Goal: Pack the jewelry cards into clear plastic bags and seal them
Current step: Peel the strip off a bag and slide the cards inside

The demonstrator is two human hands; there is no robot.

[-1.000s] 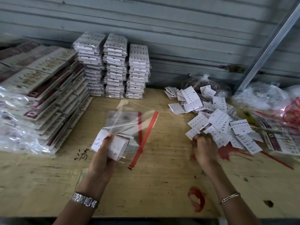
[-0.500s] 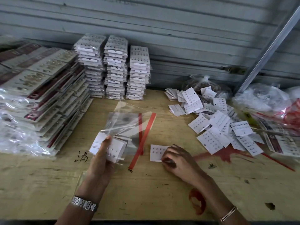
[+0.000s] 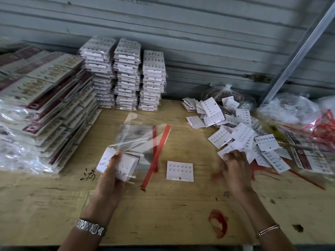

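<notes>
From the head view: seemingly gathering cards for 1 bag, with bagging and sealing not yet done. Grips a small stack of jewelry cards in the left hand, thumb clamped on top, touching the near end of a clear plastic bag on the table. Reaches with the right hand into the loose pile; blurred there, so cannot tell whether pinching a card or merely touching. Has 1 single card lying flat between the hands. Next, probably: lift 1 card cleanly, add to the stack, square edges, slide into the bag. Thin white cards, rows of tiny studs; likely slippery, easily fanned.
</notes>
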